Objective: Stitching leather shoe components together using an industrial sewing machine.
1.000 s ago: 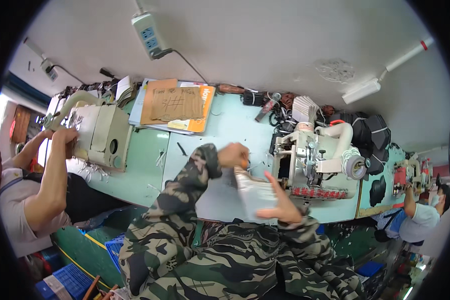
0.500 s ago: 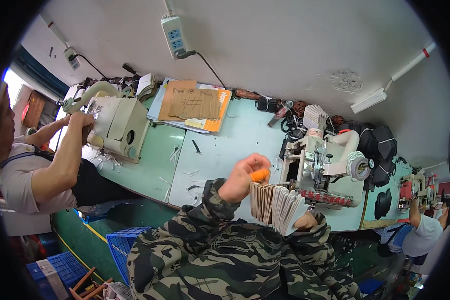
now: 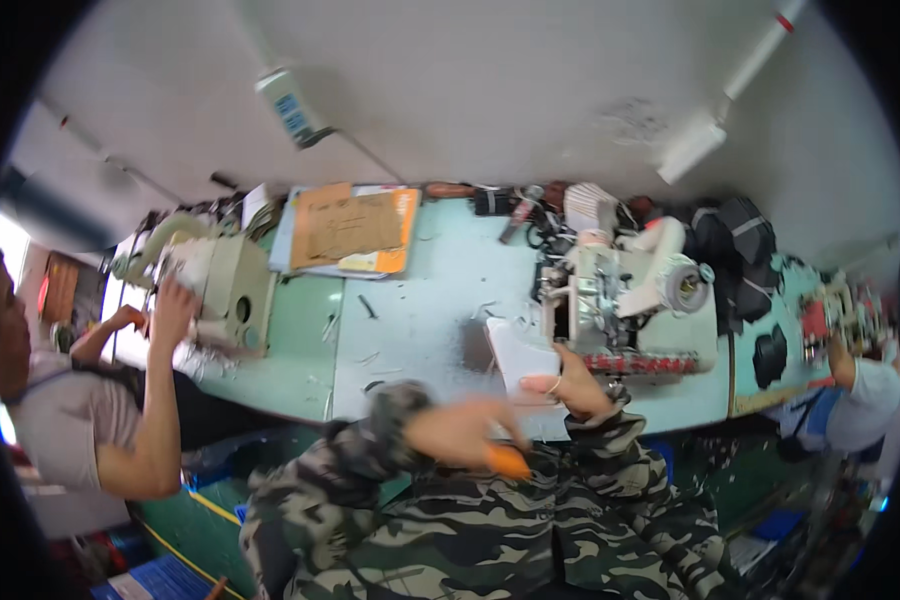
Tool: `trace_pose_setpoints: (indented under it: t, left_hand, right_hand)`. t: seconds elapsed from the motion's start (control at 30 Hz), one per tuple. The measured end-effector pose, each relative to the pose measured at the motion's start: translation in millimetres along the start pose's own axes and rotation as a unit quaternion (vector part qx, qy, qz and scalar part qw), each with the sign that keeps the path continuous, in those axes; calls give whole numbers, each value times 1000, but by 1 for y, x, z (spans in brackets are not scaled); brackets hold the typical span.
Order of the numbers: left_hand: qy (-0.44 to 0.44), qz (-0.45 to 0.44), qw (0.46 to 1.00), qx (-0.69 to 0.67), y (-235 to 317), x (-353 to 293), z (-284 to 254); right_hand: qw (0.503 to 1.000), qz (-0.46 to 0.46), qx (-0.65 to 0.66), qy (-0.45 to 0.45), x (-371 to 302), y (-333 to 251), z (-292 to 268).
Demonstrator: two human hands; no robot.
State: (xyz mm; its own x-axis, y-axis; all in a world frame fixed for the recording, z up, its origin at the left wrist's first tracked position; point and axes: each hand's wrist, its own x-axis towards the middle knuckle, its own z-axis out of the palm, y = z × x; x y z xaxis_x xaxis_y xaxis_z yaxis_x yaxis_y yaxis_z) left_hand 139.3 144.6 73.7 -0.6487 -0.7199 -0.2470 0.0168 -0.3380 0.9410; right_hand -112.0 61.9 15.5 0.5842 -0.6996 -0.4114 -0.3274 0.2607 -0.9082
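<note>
My right hand [image 3: 582, 392] is closed round the lower right edge of a stack of white flat pieces [image 3: 523, 352], tilted above the table's front part. Nearer my body and to the left of the stack is my left hand [image 3: 455, 432], smeared by motion and apart from the stack. Something orange, which looks like a finger cover [image 3: 508, 461], shows at its fingers. How its fingers are set does not show. Just right of the stack stands a cream-coloured machine [image 3: 595, 285] with a handwheel.
A pale table [image 3: 430, 300] carries thread scraps and a brown cardboard piece [image 3: 345, 232] on papers. Black bundles [image 3: 740, 240] lie behind the machine. At left, another person [image 3: 65, 420] works at a second machine [image 3: 220, 290]; a further person [image 3: 850, 405] is at right.
The fanned stack has been squared up and turned, and has moved up and left with my right hand. My left hand has left its top edge and dropped toward my body. The view has shifted.
</note>
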Motion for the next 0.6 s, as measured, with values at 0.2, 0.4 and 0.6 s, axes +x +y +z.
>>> trace_pose_setpoints:
  t: [0.2, 0.4, 0.6]
  left_hand:
    - [352, 122, 923, 98, -64, 27, -6]
    - [311, 158, 912, -214, -71, 12, -86]
    - [464, 81, 872, -132, -83, -13, -271]
  right_hand:
    - [996, 4, 75, 43, 28, -27, 49]
    - [987, -94, 109, -73, 74, -56, 58]
    - [988, 10, 101, -113, 24, -23, 3]
